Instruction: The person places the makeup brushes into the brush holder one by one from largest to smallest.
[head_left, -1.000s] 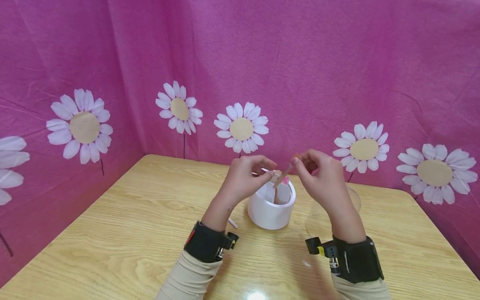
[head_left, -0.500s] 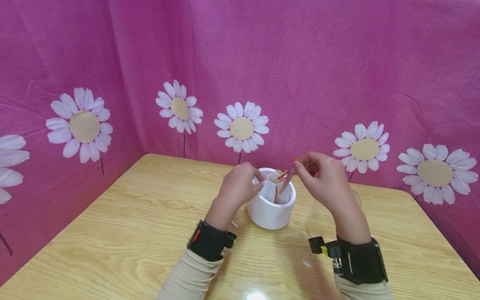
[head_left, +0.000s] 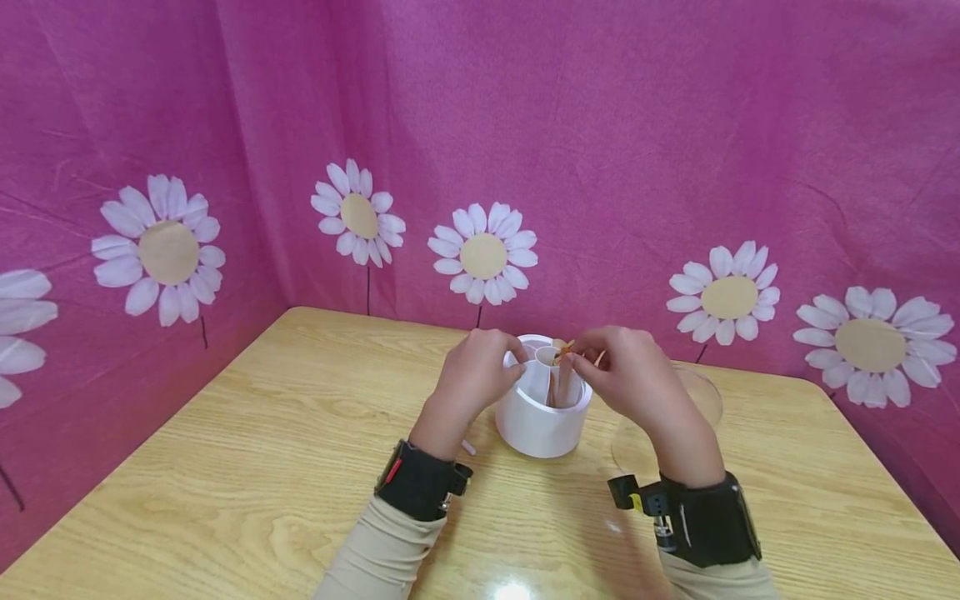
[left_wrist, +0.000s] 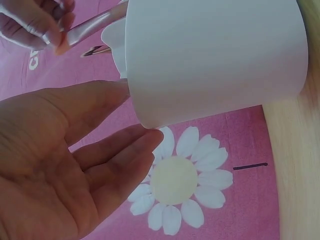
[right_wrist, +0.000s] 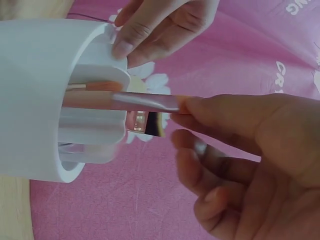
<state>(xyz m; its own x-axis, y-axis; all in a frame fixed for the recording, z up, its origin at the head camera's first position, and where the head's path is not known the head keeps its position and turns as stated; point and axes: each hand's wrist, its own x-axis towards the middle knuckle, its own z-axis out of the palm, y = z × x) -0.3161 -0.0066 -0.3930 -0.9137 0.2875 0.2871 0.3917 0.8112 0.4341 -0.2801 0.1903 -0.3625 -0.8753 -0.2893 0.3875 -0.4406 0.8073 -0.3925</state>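
Brush (right_wrist: pixel 145 101): slim, with a pale handle, a shiny pink collar and an orange tip; it stands tilted, handle end down, in the near right compartment of the white holder.
White holder (head_left: pixel 542 427): a round tub upright on the table, its inside split by wavy-edged dividers around a central tube.
Right hand (head_left: pixel 637 375): just above the holder's right side; its grip pinches the brush at the orange tip between thumb and forefinger, the other fingers curling loosely.
Left hand (head_left: pixel 476 371): at the holder's left rim; its grip pinches the edge, thumb at the inner side and fingertips against the outer wall.
Other brush in the holder: a dark-bristled brush (right_wrist: pixel 155 124) with a pale tip, near the held one.
Table (head_left: pixel 300 483): light wood grain; a clear curved piece (head_left: pixel 705 396) stands right of the holder, partly behind the right forearm, and a small pale stick (head_left: pixel 468 447) lies near the left wrist.
Backdrop (head_left: pixel 600 125): magenta cloth with large white daisies (head_left: pixel 483 256).
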